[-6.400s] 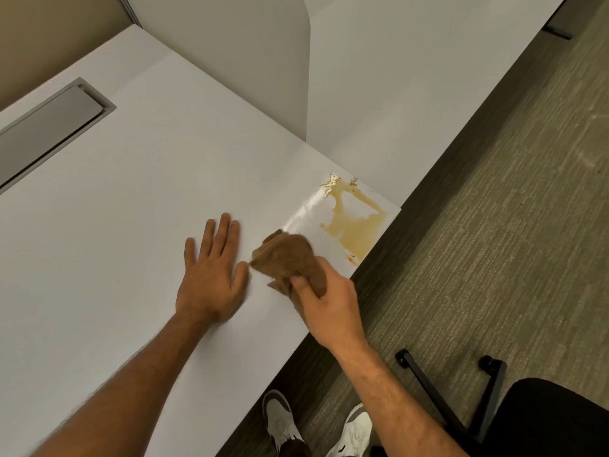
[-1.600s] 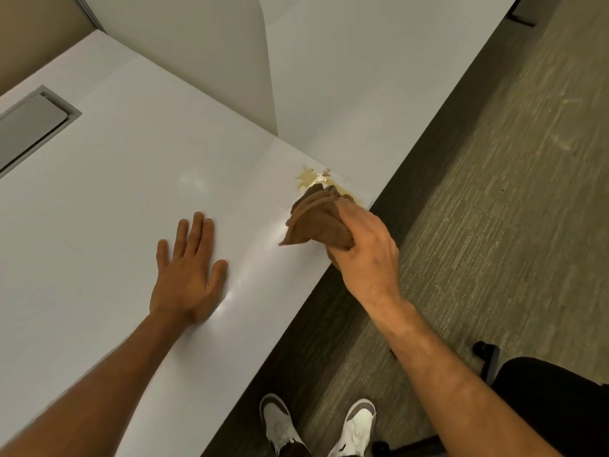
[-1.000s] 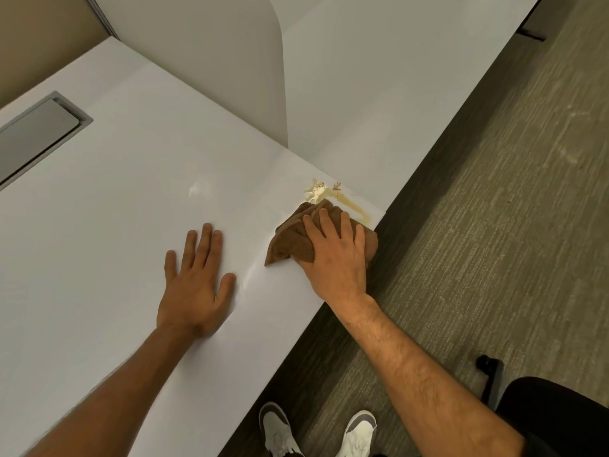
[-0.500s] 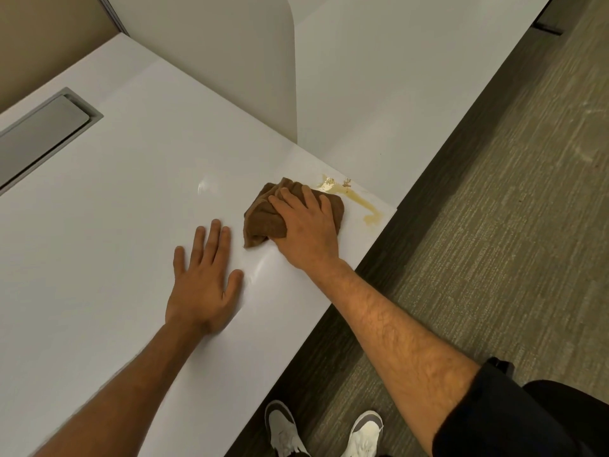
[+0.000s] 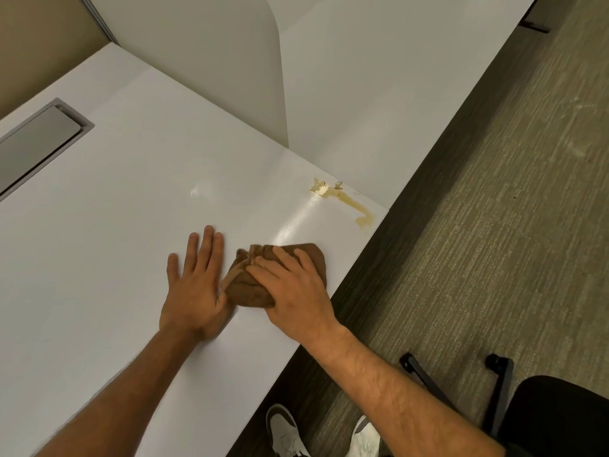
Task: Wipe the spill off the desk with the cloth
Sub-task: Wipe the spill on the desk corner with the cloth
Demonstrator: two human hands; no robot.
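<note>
A bunched brown cloth [image 5: 245,286] lies on the white desk [image 5: 125,206] near its front edge. My right hand [image 5: 293,291] presses down on the cloth with fingers spread over it. My left hand [image 5: 196,285] rests flat on the desk, palm down, its thumb side touching the cloth. A thin yellowish streak of the spill [image 5: 357,211] lies at the desk's right corner, apart from the cloth, with small pale flecks at its far end. A wet sheen runs between cloth and streak.
A grey cable hatch [image 5: 36,140] is set into the desk at the far left. A white divider panel [image 5: 214,61] stands behind, with a second desk [image 5: 379,77] beyond it. A black chair [image 5: 543,420] and my shoes stand on the carpet.
My right hand has dragged the cloth from beside the spill back toward me and the left hand. The brown puddle has shrunk to a thin streak. My left hand has stayed flat.
</note>
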